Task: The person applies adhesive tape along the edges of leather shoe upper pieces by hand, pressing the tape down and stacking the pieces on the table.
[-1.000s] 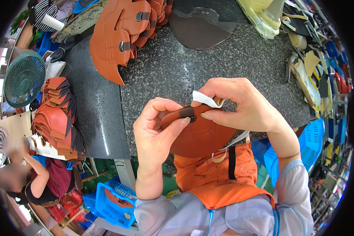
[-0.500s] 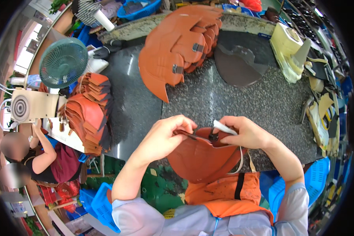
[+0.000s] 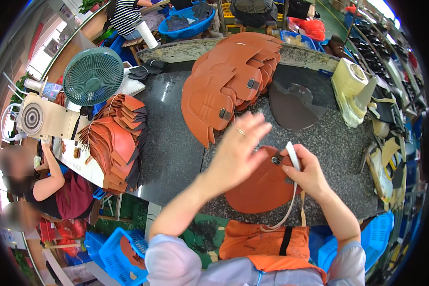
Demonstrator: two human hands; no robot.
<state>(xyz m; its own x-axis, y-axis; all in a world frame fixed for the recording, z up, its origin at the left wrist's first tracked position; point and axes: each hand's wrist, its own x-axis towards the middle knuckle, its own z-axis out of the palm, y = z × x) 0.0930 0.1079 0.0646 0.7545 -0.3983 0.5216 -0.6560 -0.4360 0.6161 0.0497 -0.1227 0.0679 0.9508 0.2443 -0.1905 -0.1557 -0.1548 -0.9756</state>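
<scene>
A curved brown leather panel [image 3: 252, 193] lies flat on the dark speckled table in front of me, a small dark metal clasp [image 3: 276, 159] at its upper edge. My left hand [image 3: 236, 152] hovers over the panel's left side, fingers stretched out and nothing in them. Pinched in my right hand [image 3: 307, 172] is a white strip [image 3: 293, 157], beside the clasp. From that hand a thin pale cord or tape hangs down over the table's front edge. Whether the right fingers also grip the panel's edge I cannot tell. Beyond my hands sits a fanned stack of brown leather panels [image 3: 214, 90].
A dark rounded sheet [image 3: 295, 112] lies right of the stack. On the left are more leather pieces [image 3: 112, 143], a green fan [image 3: 93, 76] and a co-worker at a cream machine [image 3: 43, 114]. A yellowish machine [image 3: 350, 86] stands at right; blue baskets [image 3: 124, 257] flank me below.
The panel, held up and folded between both hands before, now lies flat on the table. My left hand has let go and moved up with fingers spread; the right keeps the white strip.
</scene>
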